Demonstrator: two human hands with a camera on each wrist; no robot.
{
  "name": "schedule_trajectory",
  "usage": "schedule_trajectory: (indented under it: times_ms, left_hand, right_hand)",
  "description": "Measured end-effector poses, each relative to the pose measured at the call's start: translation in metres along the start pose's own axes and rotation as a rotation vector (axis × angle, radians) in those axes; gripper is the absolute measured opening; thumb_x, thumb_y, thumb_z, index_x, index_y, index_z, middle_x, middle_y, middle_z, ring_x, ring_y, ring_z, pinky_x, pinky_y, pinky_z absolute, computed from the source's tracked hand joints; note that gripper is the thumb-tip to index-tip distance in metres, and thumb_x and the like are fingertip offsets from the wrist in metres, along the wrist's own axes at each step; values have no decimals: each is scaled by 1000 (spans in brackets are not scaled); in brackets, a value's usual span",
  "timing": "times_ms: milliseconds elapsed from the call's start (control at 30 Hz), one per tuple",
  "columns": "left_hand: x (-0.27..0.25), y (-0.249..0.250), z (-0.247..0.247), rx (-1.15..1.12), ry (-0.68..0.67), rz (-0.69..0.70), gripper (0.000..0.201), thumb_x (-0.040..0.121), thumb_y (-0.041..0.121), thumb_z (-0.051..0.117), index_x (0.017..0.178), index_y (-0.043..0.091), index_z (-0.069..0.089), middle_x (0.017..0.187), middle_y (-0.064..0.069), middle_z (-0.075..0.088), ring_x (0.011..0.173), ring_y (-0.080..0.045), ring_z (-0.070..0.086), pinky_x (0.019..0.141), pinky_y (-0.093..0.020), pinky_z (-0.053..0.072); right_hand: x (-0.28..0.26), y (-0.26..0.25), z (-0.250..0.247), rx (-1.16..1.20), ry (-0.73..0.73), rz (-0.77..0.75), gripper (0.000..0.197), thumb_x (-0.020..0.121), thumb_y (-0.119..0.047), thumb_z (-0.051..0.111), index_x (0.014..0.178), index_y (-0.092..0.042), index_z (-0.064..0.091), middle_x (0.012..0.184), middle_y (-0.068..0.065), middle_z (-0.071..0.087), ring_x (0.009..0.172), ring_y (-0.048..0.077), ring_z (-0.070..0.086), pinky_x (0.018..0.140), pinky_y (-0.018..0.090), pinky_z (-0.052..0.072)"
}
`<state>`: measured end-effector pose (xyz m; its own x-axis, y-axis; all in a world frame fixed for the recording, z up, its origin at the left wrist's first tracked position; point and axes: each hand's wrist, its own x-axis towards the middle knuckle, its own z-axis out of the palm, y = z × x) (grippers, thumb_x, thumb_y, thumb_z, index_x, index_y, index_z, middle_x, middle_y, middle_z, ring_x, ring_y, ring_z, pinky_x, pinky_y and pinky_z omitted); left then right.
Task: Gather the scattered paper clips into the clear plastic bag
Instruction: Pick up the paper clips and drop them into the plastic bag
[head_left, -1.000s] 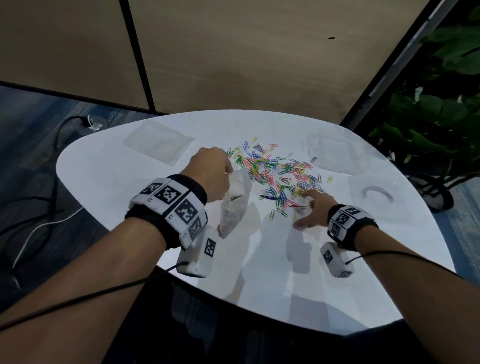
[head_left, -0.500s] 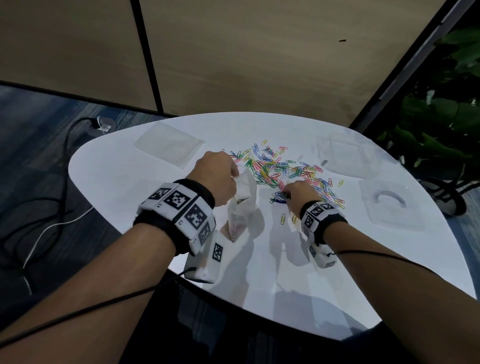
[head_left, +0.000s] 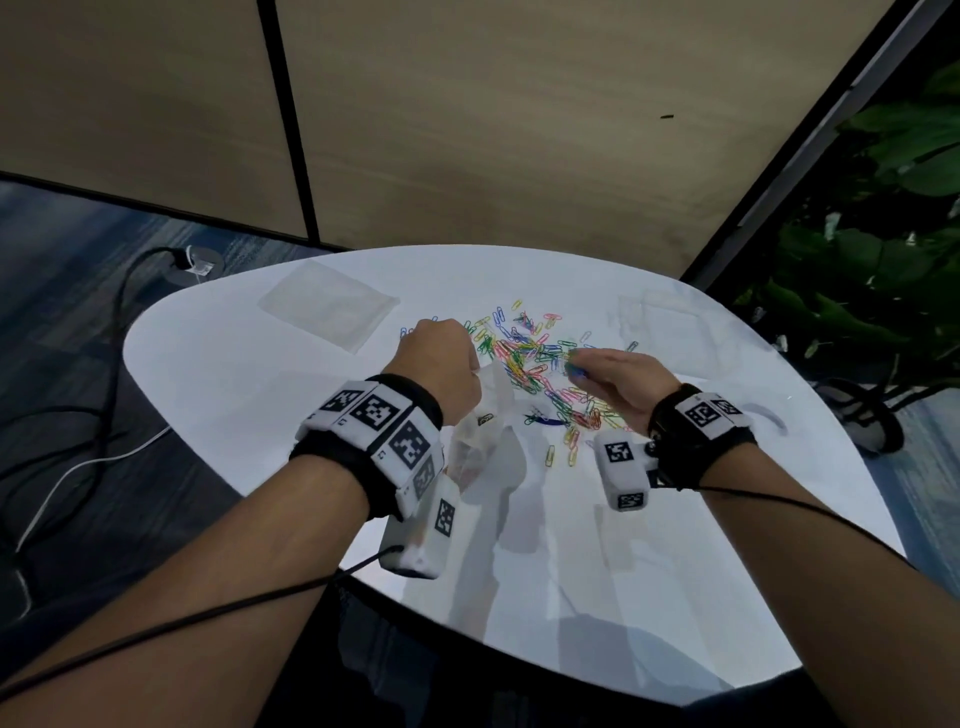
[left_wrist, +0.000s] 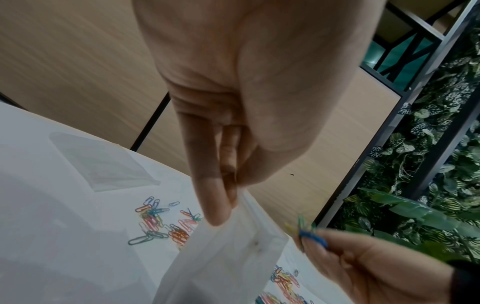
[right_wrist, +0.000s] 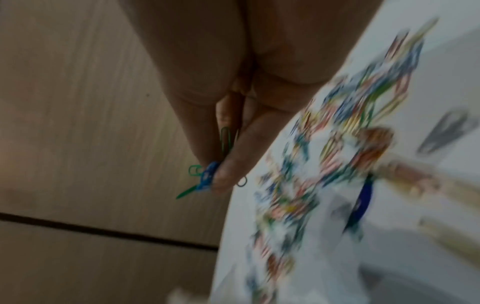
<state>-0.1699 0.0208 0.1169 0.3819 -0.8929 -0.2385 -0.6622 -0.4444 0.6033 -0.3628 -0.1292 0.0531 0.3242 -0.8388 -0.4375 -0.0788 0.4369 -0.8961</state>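
The right hand (head_left: 615, 382) has lifted off the table (head_left: 649, 571) pinching a few paper clips (left_wrist: 307, 233) beside the clear plastic bag (left_wrist: 233, 257), whose rim the left hand (head_left: 441, 364) pinches; dropping them in likely follows.

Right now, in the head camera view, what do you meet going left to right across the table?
Flat plastic bag → left hand → clear plastic bag → paper clips → right hand → clear lid with a curved handle.

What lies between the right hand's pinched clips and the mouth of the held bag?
Nothing: in the left wrist view, open air separates the right hand with its pinched clips from the bag.
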Motion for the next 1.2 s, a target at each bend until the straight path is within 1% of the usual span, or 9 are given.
schedule_trajectory:
  times_ms: [233,333,467,600,700,800,867,967,1200]
  left_hand:
    - [-2,10,8,-16,20,-1,20,91,6,60,100,12,77,96,-13,76,86,-31,75,85,-36,61]
    - [-4,11,9,-23,25,5,21,91,5,60,103,11,76,97,-15,75,88,-32,74,87,-37,61]
    - [-3,9,8,-52,18,0,22,90,4,59,102,13,76,101,-15,75,90,-33,74,88,-40,61]
    - [0,6,5,-49,16,-2,24,91,2,58,105,11,76,100,-15,74,89,-31,74,87,-38,61]
    - [1,0,1,-39,14,-10,26,91,0,56,105,9,76,100,-15,74,90,-31,73,86,-38,62]
    - [1,-4,-3,-35,20,-19,24,92,1,57,104,10,75,104,-15,73,92,-33,73,86,-40,61]
    - [1,-8,-6,-26,24,-22,23,92,3,57,105,11,75,105,-14,73,92,-32,72,88,-39,61]
    - [0,-11,-9,-19,34,-27,24,93,3,57,107,12,74,106,-14,73,92,-31,73,91,-39,60]
    - [1,-18,-12,15,41,-28,25,92,5,57,108,13,75,107,-12,72,89,-31,72,89,-38,60]
  right_hand:
    - [-49,2,67,-76,-151,-74,9,82,1,72,91,3,73,84,14,73,74,21,71,72,24,60]
    - [-55,6,76,-540,-99,-262,9,82,-5,71,82,-11,78,80,8,76,77,22,73,80,34,60]
    - [-66,-4,81,-1047,-207,-464,33,85,1,53,92,-17,79,91,1,76,83,15,69,79,22,53]
    - [-55,-18,64,-866,-234,-481,33,85,2,53,85,-19,79,89,2,76,75,16,72,71,27,59]
    - [-27,-13,25,-943,-57,-313,27,85,-9,66,110,-18,72,96,2,73,77,21,73,70,34,62]
    - [-6,24,-17,-1259,-72,231,96,70,-29,86,148,-18,32,142,8,50,79,22,72,76,36,61]
    - [1,51,-24,-1332,-94,274,114,62,-41,89,150,-17,22,150,12,39,103,27,68,89,41,56]
    - [13,66,-11,-1402,27,54,98,72,-47,79,149,-13,29,147,14,37,131,31,46,107,39,40]
    - [46,66,27,-1350,157,-116,58,86,-27,69,138,-17,47,141,14,33,119,35,52,99,37,45]
